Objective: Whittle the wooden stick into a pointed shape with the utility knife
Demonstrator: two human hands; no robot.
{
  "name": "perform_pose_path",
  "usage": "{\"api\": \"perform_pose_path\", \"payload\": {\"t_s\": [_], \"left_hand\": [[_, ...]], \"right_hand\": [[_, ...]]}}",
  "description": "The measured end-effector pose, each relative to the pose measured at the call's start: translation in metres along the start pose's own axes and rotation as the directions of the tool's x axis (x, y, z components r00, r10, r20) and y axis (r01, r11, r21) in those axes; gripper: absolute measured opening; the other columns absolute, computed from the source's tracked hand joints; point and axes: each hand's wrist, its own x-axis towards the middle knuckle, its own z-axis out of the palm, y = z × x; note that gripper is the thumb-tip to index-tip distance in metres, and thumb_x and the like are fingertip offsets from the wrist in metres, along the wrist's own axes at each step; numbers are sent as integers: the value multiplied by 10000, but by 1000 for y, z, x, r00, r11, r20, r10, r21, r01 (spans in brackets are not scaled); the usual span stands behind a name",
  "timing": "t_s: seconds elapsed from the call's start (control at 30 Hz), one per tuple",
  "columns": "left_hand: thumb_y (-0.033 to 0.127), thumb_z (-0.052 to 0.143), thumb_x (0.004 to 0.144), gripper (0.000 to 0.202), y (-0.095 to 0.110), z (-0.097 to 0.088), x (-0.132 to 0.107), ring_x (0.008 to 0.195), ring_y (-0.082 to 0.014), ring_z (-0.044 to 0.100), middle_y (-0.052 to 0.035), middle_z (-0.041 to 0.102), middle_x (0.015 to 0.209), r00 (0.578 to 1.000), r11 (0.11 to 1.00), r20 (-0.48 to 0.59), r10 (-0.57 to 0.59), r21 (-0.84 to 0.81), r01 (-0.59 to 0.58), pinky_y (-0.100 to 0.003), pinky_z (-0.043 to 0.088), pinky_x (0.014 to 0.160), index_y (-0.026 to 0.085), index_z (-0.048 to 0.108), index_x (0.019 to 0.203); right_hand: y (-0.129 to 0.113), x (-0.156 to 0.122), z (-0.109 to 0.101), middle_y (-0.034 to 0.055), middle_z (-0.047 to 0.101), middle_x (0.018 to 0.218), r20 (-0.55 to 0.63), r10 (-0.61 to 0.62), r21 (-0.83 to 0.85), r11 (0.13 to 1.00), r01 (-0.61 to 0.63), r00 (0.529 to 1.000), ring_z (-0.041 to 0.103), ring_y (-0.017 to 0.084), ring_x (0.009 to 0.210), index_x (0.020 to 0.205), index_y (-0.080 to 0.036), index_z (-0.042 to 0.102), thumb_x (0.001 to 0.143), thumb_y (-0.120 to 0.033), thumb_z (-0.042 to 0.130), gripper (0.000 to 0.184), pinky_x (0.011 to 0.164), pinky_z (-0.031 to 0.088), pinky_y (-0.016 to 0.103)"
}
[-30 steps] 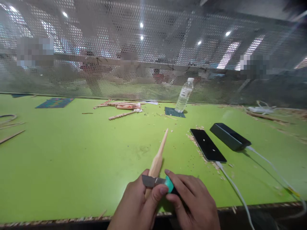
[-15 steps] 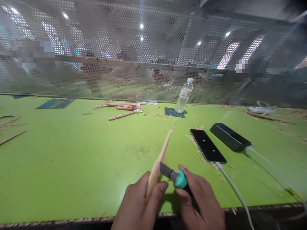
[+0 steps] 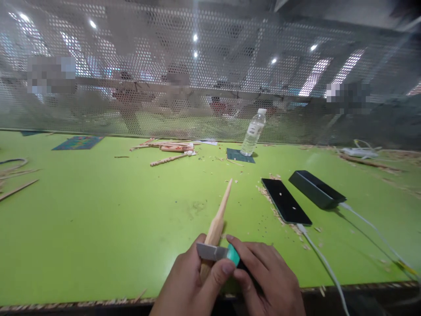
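A phone [image 3: 287, 202] lies right of the wooden stick [image 3: 216, 228], and behind both a bottle [image 3: 253, 134] stands on a mat [image 3: 233, 154].

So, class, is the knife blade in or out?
Out: the grey blade extends bare from the teal collar, across the wooden piece.

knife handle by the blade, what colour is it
The knife handle is teal there; the head view shows it.

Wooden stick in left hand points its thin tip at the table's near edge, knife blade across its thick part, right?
No: in the head view, the wooden stick points its thin tip at the table's far side. The left hand holds it, knife blade across its thick part.
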Motion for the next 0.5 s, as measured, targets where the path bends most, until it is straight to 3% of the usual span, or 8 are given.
{"api": "perform_pose_path", "payload": {"t_s": [0.17, 0.37, 0.5], "left_hand": [[546, 477, 1024, 385, -5, 2, 2, 799, -199, 623, -41, 707, 877, 999, 989, -5, 44, 139, -43, -266, 419, 692, 206, 633, 931], [524, 465, 1022, 380, 4, 8, 0, 703, -190, 571, -14, 637, 722, 995, 978, -102, 0, 206, 21, -260, 350, 608, 217, 628, 868], [586, 471, 1002, 418, 9, 10, 1, 604, -172, 493, 9, 585, 660, 992, 981, -105, -66, 176, 84, -267, 302, 568, 221, 632, 879]], "right_hand": [[-1, -5, 2, 67, 749, 977, -27, 6, -40, 999, -7, 1000, 685, 173, 839, 1326, -164, 637, 1096, -426, 456, 393, 733, 489, 306], [0, -11, 8, 82, 755, 1056, -42, 29, -98, 995, -33, 999, 701, 199, 911, 1356, -183, 625, 1084, -422, 492, 385, 804, 490, 331], [-2, -12, 10, 91, 761, 1069, -158, 169, -118, 975, -188, 973, 706, 223, 923, 1364, -207, 621, 1074, -435, 510, 385, 790, 507, 337]]}}
